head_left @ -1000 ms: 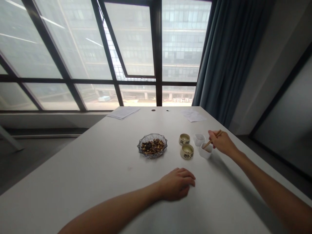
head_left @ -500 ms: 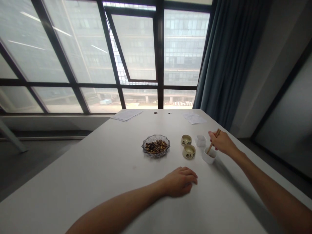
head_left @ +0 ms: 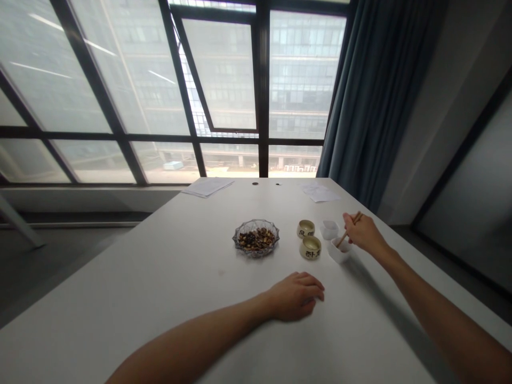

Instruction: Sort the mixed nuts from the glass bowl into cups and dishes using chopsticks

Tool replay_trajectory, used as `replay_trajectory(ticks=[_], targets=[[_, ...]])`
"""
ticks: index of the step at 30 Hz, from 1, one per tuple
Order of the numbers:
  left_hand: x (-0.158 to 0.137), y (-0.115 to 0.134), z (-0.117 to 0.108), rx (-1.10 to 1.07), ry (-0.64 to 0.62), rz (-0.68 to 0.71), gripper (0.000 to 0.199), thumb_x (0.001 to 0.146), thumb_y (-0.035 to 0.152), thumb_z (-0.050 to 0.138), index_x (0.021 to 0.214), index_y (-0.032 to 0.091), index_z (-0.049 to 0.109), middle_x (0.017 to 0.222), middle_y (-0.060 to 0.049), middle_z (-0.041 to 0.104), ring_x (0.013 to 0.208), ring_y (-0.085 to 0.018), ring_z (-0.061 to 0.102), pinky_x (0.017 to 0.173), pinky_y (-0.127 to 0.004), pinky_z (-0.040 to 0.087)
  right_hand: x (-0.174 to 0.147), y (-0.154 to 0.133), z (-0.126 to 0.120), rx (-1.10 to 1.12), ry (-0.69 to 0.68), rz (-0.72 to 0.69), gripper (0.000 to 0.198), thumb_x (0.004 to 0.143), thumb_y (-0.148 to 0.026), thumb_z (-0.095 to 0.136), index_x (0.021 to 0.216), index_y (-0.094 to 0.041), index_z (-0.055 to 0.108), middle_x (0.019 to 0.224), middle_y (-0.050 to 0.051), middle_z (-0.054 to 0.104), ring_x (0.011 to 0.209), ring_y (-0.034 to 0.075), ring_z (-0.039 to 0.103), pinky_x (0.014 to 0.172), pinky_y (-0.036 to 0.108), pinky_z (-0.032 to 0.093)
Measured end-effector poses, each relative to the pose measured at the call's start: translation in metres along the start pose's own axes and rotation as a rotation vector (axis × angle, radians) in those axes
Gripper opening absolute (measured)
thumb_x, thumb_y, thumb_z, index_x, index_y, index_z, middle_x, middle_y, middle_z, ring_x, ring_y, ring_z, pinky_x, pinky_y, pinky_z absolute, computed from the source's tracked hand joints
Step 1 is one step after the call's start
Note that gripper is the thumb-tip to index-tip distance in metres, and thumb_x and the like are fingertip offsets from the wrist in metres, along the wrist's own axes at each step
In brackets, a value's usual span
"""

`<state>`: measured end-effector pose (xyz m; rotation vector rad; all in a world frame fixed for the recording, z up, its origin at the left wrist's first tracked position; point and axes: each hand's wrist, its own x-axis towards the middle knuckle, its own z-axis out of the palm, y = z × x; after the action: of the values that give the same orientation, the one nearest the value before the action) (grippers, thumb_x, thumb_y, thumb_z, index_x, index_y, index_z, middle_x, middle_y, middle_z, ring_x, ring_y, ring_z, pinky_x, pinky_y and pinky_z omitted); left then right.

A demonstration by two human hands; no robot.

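Observation:
My right hand (head_left: 364, 233) is closed around a pair of wooden chopsticks (head_left: 347, 232), whose tips reach down into a small white cup (head_left: 340, 256). What lies in that cup I cannot make out. A second white cup (head_left: 329, 230) stands just behind it. Left of these are two small beige cups with dark characters, the nearer cup (head_left: 310, 248) and the farther cup (head_left: 305, 228). My left hand (head_left: 298, 296) rests on the tabletop with nothing held, its fingers loosely stretched out. A clear glass bowl (head_left: 236, 246) contains a heap of small brown and dark pieces (head_left: 258, 239).
The white table (head_left: 160, 288) runs toward the windows (head_left: 224, 74). Stacked papers (head_left: 208, 186) lie at its far left, and more loose sheets (head_left: 320, 192) at the far right. A blue curtain (head_left: 368, 106) hangs beyond the right edge.
The nearer white cup has shifted slightly left and away from me, with the chopstick tips still inside. My left hand has stayed in place.

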<state>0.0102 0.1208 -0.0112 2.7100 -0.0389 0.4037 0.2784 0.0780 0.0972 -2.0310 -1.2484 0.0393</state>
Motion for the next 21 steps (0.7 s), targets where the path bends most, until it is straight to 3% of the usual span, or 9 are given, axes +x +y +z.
replay_trajectory(ticks=[11, 17, 21], targets=[[0.001, 0.000, 0.000, -0.001, 0.003, 0.010, 0.028, 0.090, 0.016, 0.057, 0.115, 0.024, 0.065, 0.132, -0.003, 0.066, 0.124, -0.020, 0.059, 0.111, -0.033, 0.041, -0.005, 0.005, -0.027, -0.125, 0.116, -0.087, 0.046, 0.099, -0.043, 0.040, 0.063, -0.021, 0.057, 0.052, 0.009, 0.063, 0.048, 0.021, 0.062, 0.053, 0.029, 0.043], [0.000, 0.000, -0.002, 0.017, -0.003, 0.003, 0.028, 0.090, 0.017, 0.058, 0.115, 0.024, 0.066, 0.130, -0.003, 0.067, 0.123, -0.019, 0.059, 0.111, -0.033, 0.042, -0.012, 0.000, -0.024, -0.043, 0.092, -0.103, 0.049, 0.099, -0.047, 0.040, 0.062, -0.020, 0.057, 0.053, 0.008, 0.062, 0.048, 0.019, 0.060, 0.051, 0.028, 0.041], [0.020, 0.006, 0.003, 0.135, -0.015, -0.005, 0.032, 0.094, 0.022, 0.054, 0.124, 0.021, 0.063, 0.134, -0.005, 0.065, 0.117, -0.021, 0.062, 0.108, -0.033, 0.046, -0.011, -0.002, -0.021, -0.005, 0.067, -0.108, 0.049, 0.099, -0.047, 0.041, 0.061, -0.019, 0.057, 0.053, 0.007, 0.063, 0.046, 0.018, 0.060, 0.050, 0.027, 0.042]])
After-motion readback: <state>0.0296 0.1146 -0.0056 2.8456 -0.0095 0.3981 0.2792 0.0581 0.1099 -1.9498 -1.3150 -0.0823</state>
